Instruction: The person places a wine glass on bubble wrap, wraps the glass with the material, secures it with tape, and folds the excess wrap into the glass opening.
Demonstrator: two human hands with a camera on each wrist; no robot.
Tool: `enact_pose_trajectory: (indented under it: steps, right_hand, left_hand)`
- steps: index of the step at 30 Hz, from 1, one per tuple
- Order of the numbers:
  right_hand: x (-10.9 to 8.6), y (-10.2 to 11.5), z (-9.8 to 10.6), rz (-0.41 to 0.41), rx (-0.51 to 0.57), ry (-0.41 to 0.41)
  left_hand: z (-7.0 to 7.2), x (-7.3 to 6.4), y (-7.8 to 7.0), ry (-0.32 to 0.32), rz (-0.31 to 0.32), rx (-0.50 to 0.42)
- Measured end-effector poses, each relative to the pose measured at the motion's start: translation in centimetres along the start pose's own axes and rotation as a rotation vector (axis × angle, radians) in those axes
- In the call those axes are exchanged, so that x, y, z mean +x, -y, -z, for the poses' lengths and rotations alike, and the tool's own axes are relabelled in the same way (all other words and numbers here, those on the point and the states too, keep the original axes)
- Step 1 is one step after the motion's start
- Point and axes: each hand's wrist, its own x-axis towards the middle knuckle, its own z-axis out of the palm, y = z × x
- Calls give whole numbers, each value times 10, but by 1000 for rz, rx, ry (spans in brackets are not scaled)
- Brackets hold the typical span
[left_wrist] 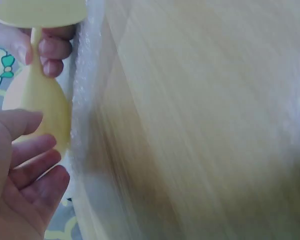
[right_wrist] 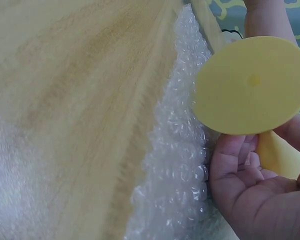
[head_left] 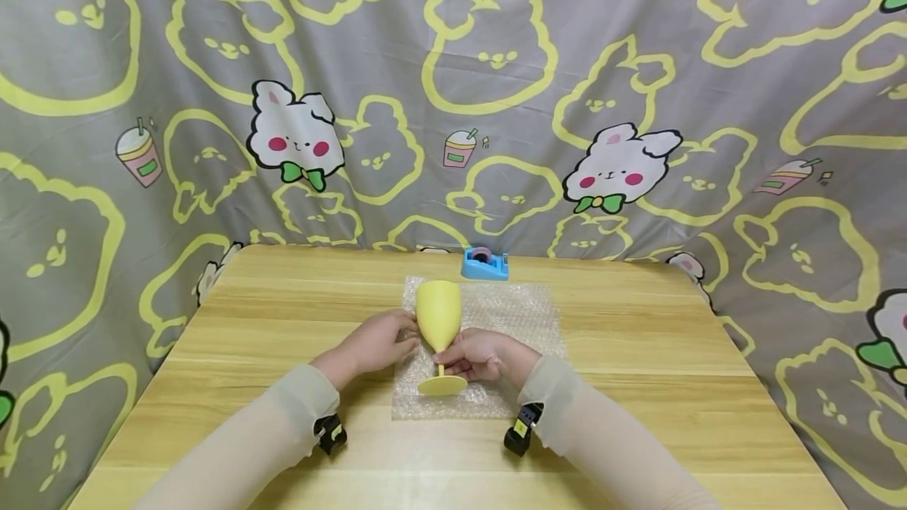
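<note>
A yellow goblet [head_left: 439,317] stands over the bubble wrap [head_left: 510,305], bowl toward the back and round foot toward me. My right hand [head_left: 485,354] pinches its stem between thumb and fingers. In the right wrist view the goblet's foot [right_wrist: 250,85] covers part of that hand [right_wrist: 260,185]. My left hand [head_left: 386,341] is at the left side of the bowl, its fingers loosely bent. Seen from the left wrist, that hand's fingers [left_wrist: 37,162] overlap the bowl [left_wrist: 45,100] without curling around it.
A blue tape dispenser [head_left: 485,264] sits at the back of the wooden table [head_left: 638,384], just behind the bubble wrap. A grey patterned curtain [head_left: 397,61] hangs around the table's back and sides.
</note>
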Motion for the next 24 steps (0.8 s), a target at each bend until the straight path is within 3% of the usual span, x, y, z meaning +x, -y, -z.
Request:
enact_pose_trajectory:
  steps: [4, 8, 14, 18, 24]
  right_hand:
    - [0, 0, 0, 1, 9, 11]
    - [0, 0, 1, 1, 15, 19]
    - [1, -2, 1, 8, 28, 24]
    - [1, -3, 1, 4, 37, 23]
    - [0, -3, 1, 8, 34, 12]
  left_hand:
    - [1, 0, -5, -98, 72, 12]
    - [2, 1, -8, -171, 214, -9]
    - [6, 6, -12, -183, 428, -239]
    - [7, 9, -15, -177, 500, -373]
    - [1, 12, -15, -195, 528, -524]
